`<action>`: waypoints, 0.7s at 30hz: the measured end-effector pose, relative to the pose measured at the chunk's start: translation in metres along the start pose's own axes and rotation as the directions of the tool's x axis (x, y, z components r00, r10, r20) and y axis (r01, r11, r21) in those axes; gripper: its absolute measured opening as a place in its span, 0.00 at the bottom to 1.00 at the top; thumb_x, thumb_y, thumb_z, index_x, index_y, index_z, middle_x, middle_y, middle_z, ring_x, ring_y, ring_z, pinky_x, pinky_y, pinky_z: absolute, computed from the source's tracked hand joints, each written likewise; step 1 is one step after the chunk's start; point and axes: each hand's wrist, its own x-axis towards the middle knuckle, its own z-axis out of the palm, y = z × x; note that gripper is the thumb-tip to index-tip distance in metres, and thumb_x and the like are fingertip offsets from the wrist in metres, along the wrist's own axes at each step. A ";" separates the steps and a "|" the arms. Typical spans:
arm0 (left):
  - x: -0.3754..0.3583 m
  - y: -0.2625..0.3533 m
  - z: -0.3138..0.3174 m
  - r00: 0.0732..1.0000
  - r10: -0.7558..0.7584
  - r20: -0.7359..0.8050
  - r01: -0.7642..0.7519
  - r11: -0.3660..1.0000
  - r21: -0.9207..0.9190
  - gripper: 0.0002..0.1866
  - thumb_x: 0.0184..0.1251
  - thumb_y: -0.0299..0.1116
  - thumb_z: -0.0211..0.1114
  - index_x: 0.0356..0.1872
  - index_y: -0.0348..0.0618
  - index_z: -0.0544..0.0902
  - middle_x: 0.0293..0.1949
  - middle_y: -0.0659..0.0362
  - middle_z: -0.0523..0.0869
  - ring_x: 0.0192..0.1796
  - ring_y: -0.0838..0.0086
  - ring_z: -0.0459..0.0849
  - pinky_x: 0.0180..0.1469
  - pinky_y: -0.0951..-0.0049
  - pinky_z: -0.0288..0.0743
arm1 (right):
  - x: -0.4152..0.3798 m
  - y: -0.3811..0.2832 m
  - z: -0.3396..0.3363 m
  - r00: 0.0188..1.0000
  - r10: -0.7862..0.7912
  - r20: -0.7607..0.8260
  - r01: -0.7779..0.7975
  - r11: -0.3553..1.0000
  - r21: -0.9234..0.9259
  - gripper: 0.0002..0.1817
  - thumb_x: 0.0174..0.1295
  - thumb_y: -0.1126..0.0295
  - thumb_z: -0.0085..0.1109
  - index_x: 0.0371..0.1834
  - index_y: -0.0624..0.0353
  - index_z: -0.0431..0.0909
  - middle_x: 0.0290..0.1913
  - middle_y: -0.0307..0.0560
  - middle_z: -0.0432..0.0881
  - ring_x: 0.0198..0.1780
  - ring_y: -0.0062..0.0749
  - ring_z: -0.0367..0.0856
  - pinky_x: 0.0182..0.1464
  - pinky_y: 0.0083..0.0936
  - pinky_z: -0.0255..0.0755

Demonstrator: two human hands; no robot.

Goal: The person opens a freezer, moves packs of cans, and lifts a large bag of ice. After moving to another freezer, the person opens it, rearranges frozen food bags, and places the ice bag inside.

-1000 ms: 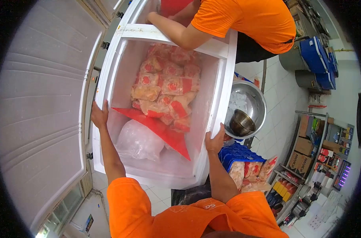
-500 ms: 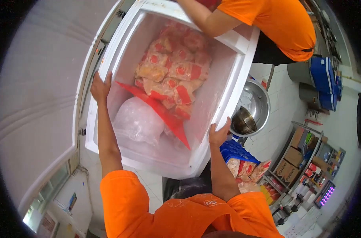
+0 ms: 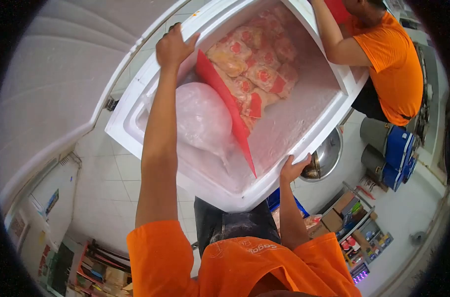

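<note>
A white chest freezer stands with its top open in front of me. My left hand grips its left rim, thumb on the edge and fingers over the outer side. Lower down on the opposite rim, near the close corner, my right hand is closed round the edge. Inside lie several plastic packs of frozen meat with red labels. A slanting red divider separates them from a cloudy plastic bag on the near side. Frost coats the inner walls.
At the far end, a person in an orange shirt leans an arm on the freezer. A metal bowl stands right of it. Grey bins, blue boxes and a stocked shelf are farther right. A pale wall runs along the left.
The freezer has turned clockwise and shifted up and right in view, with more tiled floor showing at its left. Both my hands stay on its rims. The other person appears farther right.
</note>
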 end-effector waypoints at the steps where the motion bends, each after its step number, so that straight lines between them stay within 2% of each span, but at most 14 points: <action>1: -0.001 0.000 0.000 1.000 -0.015 0.002 0.015 1.000 -0.001 0.34 0.58 0.63 0.66 0.50 0.41 0.81 0.42 0.48 0.88 0.41 0.54 0.89 0.41 0.55 0.83 | -0.002 -0.003 0.000 1.000 0.030 0.002 -0.030 1.000 0.008 0.40 0.61 0.67 0.57 0.74 0.66 0.50 0.69 0.71 0.64 0.69 0.66 0.65 0.69 0.48 0.61; 3: 0.002 0.002 -0.001 1.000 -0.025 -0.002 0.025 1.000 0.012 0.34 0.57 0.64 0.67 0.48 0.41 0.81 0.40 0.50 0.88 0.39 0.56 0.89 0.39 0.57 0.83 | -0.003 -0.005 0.001 1.000 0.008 0.014 -0.008 1.000 0.027 0.39 0.61 0.67 0.57 0.74 0.65 0.49 0.68 0.72 0.64 0.68 0.66 0.66 0.68 0.49 0.61; 4: 0.003 0.004 -0.003 0.994 -0.061 0.095 0.062 0.998 -0.004 0.35 0.59 0.65 0.64 0.52 0.42 0.80 0.46 0.48 0.87 0.45 0.52 0.88 0.46 0.54 0.83 | -0.003 -0.005 0.002 1.000 -0.001 0.009 0.001 1.000 0.018 0.39 0.62 0.68 0.56 0.75 0.65 0.49 0.68 0.72 0.64 0.68 0.66 0.66 0.69 0.48 0.61; 6: 0.003 0.004 -0.003 0.993 -0.061 0.097 0.061 0.998 0.003 0.35 0.59 0.65 0.64 0.52 0.41 0.80 0.45 0.48 0.87 0.44 0.52 0.89 0.45 0.54 0.83 | -0.003 -0.006 0.002 1.000 -0.013 0.002 0.013 1.000 0.001 0.39 0.62 0.68 0.56 0.75 0.65 0.48 0.68 0.72 0.64 0.68 0.65 0.67 0.69 0.48 0.61; 8: 0.002 0.002 0.000 0.993 -0.063 0.098 0.062 0.998 0.012 0.35 0.59 0.65 0.64 0.52 0.41 0.80 0.44 0.49 0.87 0.43 0.53 0.89 0.44 0.55 0.83 | -0.003 -0.007 0.002 0.999 0.031 0.024 -0.032 0.998 0.051 0.39 0.62 0.69 0.55 0.75 0.65 0.49 0.72 0.70 0.59 0.73 0.61 0.59 0.74 0.45 0.52; 10: 0.002 0.000 0.005 1.000 -0.002 -0.009 0.002 1.000 0.017 0.34 0.59 0.64 0.65 0.48 0.39 0.81 0.38 0.51 0.87 0.37 0.57 0.89 0.39 0.58 0.83 | -0.003 -0.007 0.002 0.999 0.025 0.027 -0.026 0.999 0.032 0.39 0.62 0.69 0.55 0.75 0.65 0.49 0.72 0.70 0.58 0.74 0.61 0.58 0.75 0.46 0.51; 11: 0.002 0.000 0.008 1.000 -0.005 -0.007 0.005 1.000 0.015 0.34 0.59 0.64 0.65 0.48 0.39 0.81 0.38 0.51 0.87 0.37 0.57 0.89 0.39 0.58 0.83 | -0.003 -0.007 0.003 0.999 0.026 0.028 -0.026 0.999 0.020 0.39 0.62 0.69 0.54 0.75 0.66 0.48 0.72 0.70 0.57 0.74 0.61 0.57 0.75 0.46 0.50; 15: 0.004 0.002 0.005 0.999 -0.029 0.022 0.028 0.999 0.025 0.35 0.59 0.64 0.64 0.50 0.39 0.80 0.38 0.50 0.87 0.38 0.56 0.89 0.39 0.58 0.83 | -0.002 0.002 0.005 0.998 -0.064 0.006 0.064 0.998 -0.023 0.39 0.63 0.70 0.54 0.75 0.67 0.47 0.69 0.74 0.60 0.69 0.66 0.63 0.71 0.47 0.56; 17: 0.005 0.003 0.004 0.999 -0.033 0.025 0.032 0.999 0.019 0.35 0.59 0.65 0.63 0.51 0.40 0.80 0.39 0.50 0.87 0.39 0.55 0.89 0.40 0.57 0.83 | -0.001 0.002 0.005 0.999 -0.021 0.025 0.019 0.998 0.060 0.39 0.63 0.70 0.55 0.75 0.67 0.48 0.73 0.71 0.57 0.74 0.62 0.56 0.76 0.46 0.47; 19: 0.007 0.005 -0.002 0.989 -0.082 0.125 0.080 0.997 0.021 0.35 0.59 0.65 0.63 0.52 0.42 0.80 0.41 0.49 0.87 0.41 0.54 0.89 0.42 0.56 0.83 | -0.002 0.006 0.003 0.999 -0.033 0.036 0.031 0.996 0.079 0.38 0.63 0.70 0.55 0.75 0.67 0.48 0.73 0.70 0.56 0.75 0.62 0.55 0.76 0.46 0.47; 20: 0.011 0.005 -0.005 0.989 -0.082 0.123 0.079 0.997 0.025 0.35 0.59 0.65 0.63 0.52 0.42 0.80 0.41 0.49 0.87 0.41 0.54 0.89 0.42 0.56 0.83 | 0.000 0.009 0.005 0.998 -0.049 0.046 0.044 0.994 0.096 0.38 0.63 0.70 0.55 0.74 0.67 0.48 0.73 0.70 0.56 0.75 0.61 0.55 0.76 0.45 0.46; 21: 0.012 0.004 -0.006 0.980 -0.100 0.174 0.098 0.995 0.025 0.38 0.59 0.67 0.61 0.55 0.41 0.78 0.43 0.48 0.87 0.44 0.52 0.88 0.45 0.53 0.82 | 0.001 0.008 0.005 0.998 -0.041 0.049 0.037 0.995 0.095 0.38 0.63 0.70 0.55 0.74 0.67 0.48 0.73 0.70 0.56 0.75 0.61 0.55 0.76 0.45 0.46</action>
